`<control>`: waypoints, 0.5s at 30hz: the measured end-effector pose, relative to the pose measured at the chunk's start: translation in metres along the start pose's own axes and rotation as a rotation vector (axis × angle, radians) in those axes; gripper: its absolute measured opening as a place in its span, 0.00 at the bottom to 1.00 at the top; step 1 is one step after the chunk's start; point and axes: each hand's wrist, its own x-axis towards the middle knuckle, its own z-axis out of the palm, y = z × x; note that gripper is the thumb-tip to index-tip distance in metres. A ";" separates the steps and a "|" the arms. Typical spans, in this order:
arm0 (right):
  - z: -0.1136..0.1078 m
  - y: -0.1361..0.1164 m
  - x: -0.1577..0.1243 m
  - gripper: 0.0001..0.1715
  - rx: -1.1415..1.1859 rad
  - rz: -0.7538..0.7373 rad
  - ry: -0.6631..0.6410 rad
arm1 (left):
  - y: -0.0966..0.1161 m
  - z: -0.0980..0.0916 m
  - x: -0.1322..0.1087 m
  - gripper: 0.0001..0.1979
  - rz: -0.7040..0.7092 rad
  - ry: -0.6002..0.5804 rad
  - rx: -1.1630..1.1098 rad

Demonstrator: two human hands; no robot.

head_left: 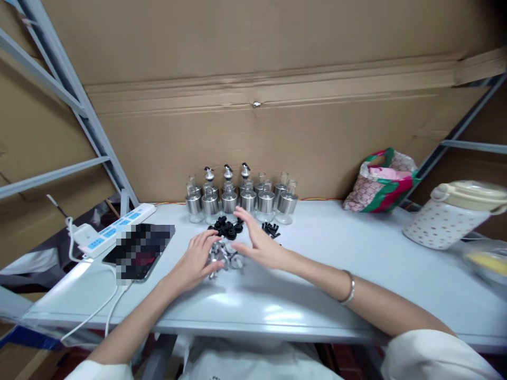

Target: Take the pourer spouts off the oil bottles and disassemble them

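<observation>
Small shiny metal parts (224,256) lie in a loose pile on the grey table. My left hand (198,257) is at the pile's left side, fingers apart, and my right hand (261,245) is at its right side, thumb and fingers spread. Neither hand visibly holds anything. Just behind the pile sits a heap of black round parts (228,228), and to its right are small black pieces (271,229). Two rows of glass bottles with metal bands (248,199) stand upright behind them. Three in the back row carry metal pour spouts (228,171).
A phone or tablet (142,250) lies at the left by a white power strip (119,229) and white cables. To the right stand a patterned bag (380,184), a dotted white jug (447,219) and a blurred bowl (489,258). Cardboard (277,142) backs the table.
</observation>
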 end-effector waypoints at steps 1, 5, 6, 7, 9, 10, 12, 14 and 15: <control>-0.010 0.001 0.009 0.34 -0.038 -0.027 0.109 | 0.008 -0.001 -0.005 0.24 -0.004 0.009 0.015; -0.062 0.009 0.064 0.27 -0.273 -0.013 0.336 | 0.054 0.009 -0.022 0.24 0.190 -0.142 0.041; -0.075 0.012 0.080 0.29 -0.349 0.028 0.317 | 0.064 0.014 -0.025 0.27 0.260 -0.225 0.035; -0.087 0.016 0.096 0.30 -0.418 0.092 0.270 | 0.073 0.019 -0.026 0.31 0.304 -0.289 0.028; -0.107 0.024 0.126 0.29 -0.523 0.317 0.174 | 0.085 0.030 -0.025 0.36 0.360 -0.385 0.004; -0.113 0.028 0.139 0.27 -0.534 0.372 0.145 | 0.087 0.035 -0.024 0.38 0.377 -0.419 -0.010; -0.118 0.036 0.159 0.19 -0.553 0.438 0.102 | 0.087 0.042 -0.021 0.39 0.388 -0.464 -0.026; -0.116 0.044 0.171 0.16 -0.572 0.494 0.074 | 0.085 0.044 -0.020 0.38 0.384 -0.485 -0.029; -0.113 0.046 0.174 0.16 -0.585 0.517 0.077 | 0.084 0.044 -0.019 0.38 0.384 -0.492 -0.029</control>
